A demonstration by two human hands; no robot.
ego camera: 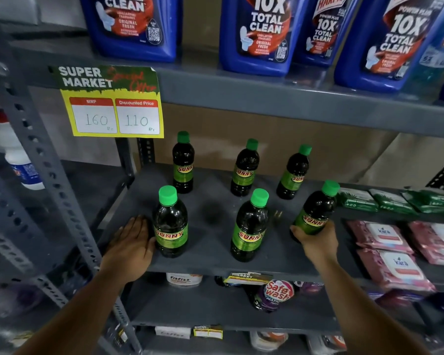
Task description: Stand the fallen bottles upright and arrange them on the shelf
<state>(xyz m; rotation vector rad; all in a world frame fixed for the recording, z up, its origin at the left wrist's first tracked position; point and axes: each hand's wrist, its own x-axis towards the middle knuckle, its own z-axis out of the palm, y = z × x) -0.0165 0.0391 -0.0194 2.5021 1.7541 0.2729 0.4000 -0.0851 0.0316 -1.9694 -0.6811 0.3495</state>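
Observation:
Several dark bottles with green caps and green "SUNNY" labels stand on the grey shelf (210, 254). Three form a back row: left (183, 162), middle (245, 168), right (293, 172). In front stand a left bottle (171, 222) and a middle bottle (250, 225). My left hand (135, 239) lies flat against the left side of the front left bottle, fingers extended. My right hand (315, 240) grips the lower part of the front right bottle (315, 208), which leans to the right.
Blue Harpic jugs (256, 34) fill the shelf above. A yellow price card (113, 108) hangs from that shelf's edge. Green packs (392, 201) and pink wipe packs (392, 260) lie on the right. Perforated steel posts (46, 175) stand on the left. Pouches sit on the shelf below.

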